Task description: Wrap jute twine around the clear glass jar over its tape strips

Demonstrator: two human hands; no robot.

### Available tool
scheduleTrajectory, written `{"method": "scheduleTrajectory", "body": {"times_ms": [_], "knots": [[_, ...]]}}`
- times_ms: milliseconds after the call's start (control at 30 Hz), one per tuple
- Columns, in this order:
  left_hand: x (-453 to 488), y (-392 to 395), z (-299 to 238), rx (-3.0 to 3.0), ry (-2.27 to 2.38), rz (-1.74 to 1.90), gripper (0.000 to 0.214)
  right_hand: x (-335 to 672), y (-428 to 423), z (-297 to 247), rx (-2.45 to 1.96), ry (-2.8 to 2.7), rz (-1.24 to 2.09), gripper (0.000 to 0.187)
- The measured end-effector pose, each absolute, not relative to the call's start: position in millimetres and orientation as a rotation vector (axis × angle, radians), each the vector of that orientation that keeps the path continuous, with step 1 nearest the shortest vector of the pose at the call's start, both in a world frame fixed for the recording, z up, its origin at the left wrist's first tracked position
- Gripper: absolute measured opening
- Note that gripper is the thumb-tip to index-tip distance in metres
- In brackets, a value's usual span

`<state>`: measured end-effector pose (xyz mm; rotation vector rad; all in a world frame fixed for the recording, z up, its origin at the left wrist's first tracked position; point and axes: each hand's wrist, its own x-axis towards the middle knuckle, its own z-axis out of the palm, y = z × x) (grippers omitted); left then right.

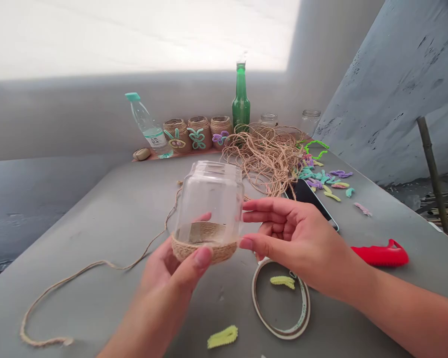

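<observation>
Your left hand (171, 286) holds the jar (211, 201); your right hand (296, 233) sits loosely parted alongside. Twine (224, 251) covers only its base.

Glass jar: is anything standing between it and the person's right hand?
Nothing visible: the right hand has its fingertips close beside the glass jar, perhaps touching. The left hand holds the rope-wrapped base from the other side.

Near the back edge of the worktop (97, 228), string (267, 156) hides the bottom of the green bottle (241, 105). The right hand (296, 231) covers some of the phone (315, 197). The front edge is cut off.
</observation>
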<state>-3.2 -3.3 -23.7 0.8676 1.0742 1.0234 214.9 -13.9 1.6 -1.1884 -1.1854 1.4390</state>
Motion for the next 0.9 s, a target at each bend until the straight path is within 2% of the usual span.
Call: {"method": "scheduleTrajectory", "body": {"times_ms": [167, 267, 433, 633, 833, 900], "knots": [[0, 1, -11, 0.750, 0.927, 1.043, 0.046, 215, -10, 2, -1.130, -1.206, 1.436, 0.043], [0, 1, -7, 0.683, 0.854, 1.052, 0.039, 215, -8, 1, -1.094, -1.200, 1.429, 0.035], [-7, -2, -9, 0.607, 0.710, 0.974, 0.045, 213, -7, 0, -1.021, -1.193, 1.475, 0.039], [-8, -5, -9, 0.558, 0.602, 0.913, 0.054, 214, -8, -1, -1.038, -1.101, 1.646, 0.066], [-1, -2, -9, 0.623, 0.842, 0.928, 0.048, 212, -8, -1, -1.052, -1.065, 1.616, 0.062], [0, -2, -15, 0.651, 0.924, 0.970, 0.056, 212, -8, -2, -1.109, -1.124, 1.563, 0.062]]}}
